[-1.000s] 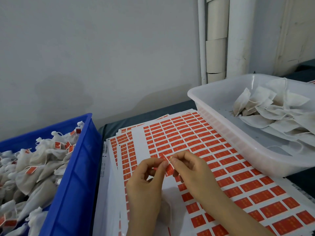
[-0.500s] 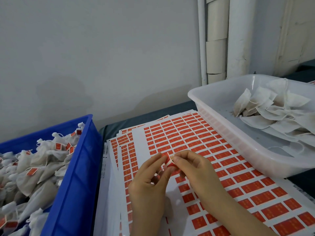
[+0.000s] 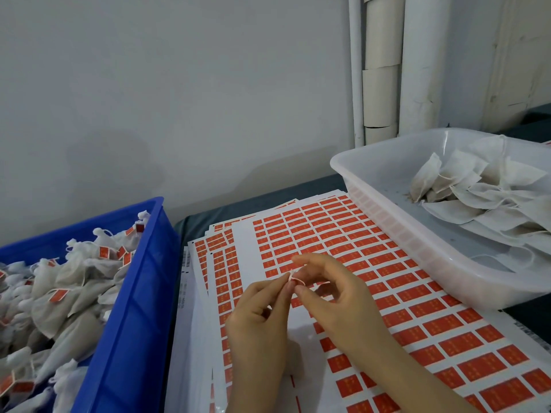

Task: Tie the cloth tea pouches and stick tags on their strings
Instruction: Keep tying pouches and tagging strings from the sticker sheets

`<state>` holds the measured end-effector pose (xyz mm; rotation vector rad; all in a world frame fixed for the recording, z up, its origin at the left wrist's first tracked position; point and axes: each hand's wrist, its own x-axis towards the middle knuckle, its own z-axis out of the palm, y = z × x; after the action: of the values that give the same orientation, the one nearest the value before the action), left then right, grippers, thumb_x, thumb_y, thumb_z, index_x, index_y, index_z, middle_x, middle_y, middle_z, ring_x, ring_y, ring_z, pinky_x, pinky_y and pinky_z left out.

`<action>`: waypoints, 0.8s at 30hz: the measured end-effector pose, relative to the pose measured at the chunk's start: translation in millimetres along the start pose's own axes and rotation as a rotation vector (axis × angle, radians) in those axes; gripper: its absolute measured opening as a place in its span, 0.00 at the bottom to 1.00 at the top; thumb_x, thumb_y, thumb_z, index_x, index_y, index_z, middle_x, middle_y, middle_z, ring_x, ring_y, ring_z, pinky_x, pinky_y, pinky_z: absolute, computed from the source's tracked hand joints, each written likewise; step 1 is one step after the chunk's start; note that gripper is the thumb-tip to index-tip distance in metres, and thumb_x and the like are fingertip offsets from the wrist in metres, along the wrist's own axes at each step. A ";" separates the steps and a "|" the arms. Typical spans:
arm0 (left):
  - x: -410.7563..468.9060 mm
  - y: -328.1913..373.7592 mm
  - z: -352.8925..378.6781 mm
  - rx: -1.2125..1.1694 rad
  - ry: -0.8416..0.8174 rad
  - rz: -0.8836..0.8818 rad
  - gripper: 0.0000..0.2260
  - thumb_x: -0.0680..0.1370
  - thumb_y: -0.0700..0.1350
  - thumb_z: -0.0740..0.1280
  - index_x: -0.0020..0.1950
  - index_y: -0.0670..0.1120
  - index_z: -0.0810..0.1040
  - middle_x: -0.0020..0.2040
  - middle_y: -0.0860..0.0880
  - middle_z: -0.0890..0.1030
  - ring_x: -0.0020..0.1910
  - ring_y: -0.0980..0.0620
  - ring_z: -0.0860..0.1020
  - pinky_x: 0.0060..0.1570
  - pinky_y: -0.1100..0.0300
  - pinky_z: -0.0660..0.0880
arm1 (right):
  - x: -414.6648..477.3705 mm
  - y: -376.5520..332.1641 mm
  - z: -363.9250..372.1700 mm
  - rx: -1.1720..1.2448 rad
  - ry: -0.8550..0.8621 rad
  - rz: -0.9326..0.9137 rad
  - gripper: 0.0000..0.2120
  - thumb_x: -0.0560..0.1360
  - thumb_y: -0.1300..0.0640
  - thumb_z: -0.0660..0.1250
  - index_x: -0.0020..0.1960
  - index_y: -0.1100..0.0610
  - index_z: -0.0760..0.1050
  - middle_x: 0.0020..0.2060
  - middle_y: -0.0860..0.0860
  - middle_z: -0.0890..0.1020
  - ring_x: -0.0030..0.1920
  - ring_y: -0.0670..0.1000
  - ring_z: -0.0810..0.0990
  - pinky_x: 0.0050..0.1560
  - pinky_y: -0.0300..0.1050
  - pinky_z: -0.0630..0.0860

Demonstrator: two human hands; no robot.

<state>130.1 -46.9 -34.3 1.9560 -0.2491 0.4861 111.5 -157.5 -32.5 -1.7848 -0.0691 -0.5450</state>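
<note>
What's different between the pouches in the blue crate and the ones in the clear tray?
The crate pouches are bunched at the neck and carry red tags; the tray pouches lie flat, untagged. The blue crate is heaped high; the clear tray has bare floor showing. Both hold off-white cloth pouches.

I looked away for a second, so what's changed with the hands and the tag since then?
The tag, red face showing a second ago, now looks folded nearly shut, pinched by both hands. On the right hand the free fingers have spread; the left hand holds as before. The sheets, blue bin and white tray are unmoved.
</note>
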 end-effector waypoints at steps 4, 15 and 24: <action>-0.5 3.4 -1.5 -0.065 -0.008 -0.048 0.12 0.73 0.42 0.70 0.44 0.61 0.78 0.39 0.67 0.78 0.44 0.71 0.76 0.38 0.83 0.67 | -0.8 -0.2 0.7 -0.005 -0.001 0.013 0.14 0.73 0.53 0.69 0.50 0.34 0.71 0.44 0.31 0.78 0.48 0.32 0.77 0.46 0.26 0.74; 2.6 14.3 -5.7 -0.432 -0.056 -0.414 0.04 0.62 0.55 0.69 0.31 0.64 0.83 0.38 0.59 0.84 0.36 0.64 0.81 0.27 0.72 0.74 | 0.5 1.2 0.9 0.174 0.078 0.061 0.18 0.69 0.56 0.72 0.53 0.42 0.68 0.42 0.34 0.79 0.45 0.36 0.80 0.39 0.26 0.74; 1.0 18.3 -7.8 -0.422 -0.069 -0.435 0.05 0.63 0.56 0.69 0.34 0.65 0.83 0.36 0.55 0.84 0.29 0.58 0.79 0.26 0.70 0.72 | 1.1 2.9 -1.1 0.177 0.125 0.094 0.19 0.68 0.54 0.72 0.52 0.40 0.68 0.40 0.33 0.80 0.43 0.34 0.80 0.37 0.23 0.72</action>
<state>122.2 -47.6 -16.0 1.5526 0.0345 0.0702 113.1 -159.6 -34.5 -1.5704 0.0517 -0.5645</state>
